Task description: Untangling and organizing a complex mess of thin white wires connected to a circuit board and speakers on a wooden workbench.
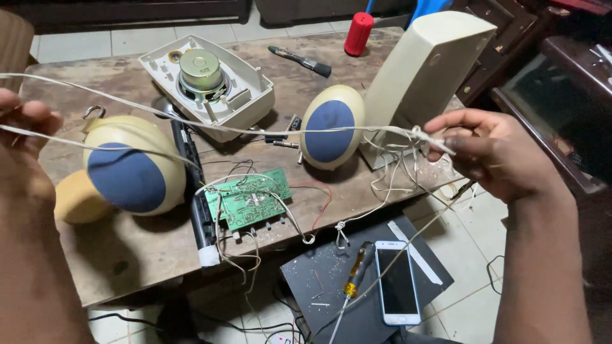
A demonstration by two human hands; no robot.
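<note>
A thin white cable (255, 130) runs taut between both hands above the desk (127, 255). The right hand (491, 153) pinches its knotted end beside the tall cream speaker box (421, 70); the left hand (25, 127) curls closed around the other end, over a round blue-faced speaker (131, 172). A green circuit board (248, 199) lies beneath the span.
</note>
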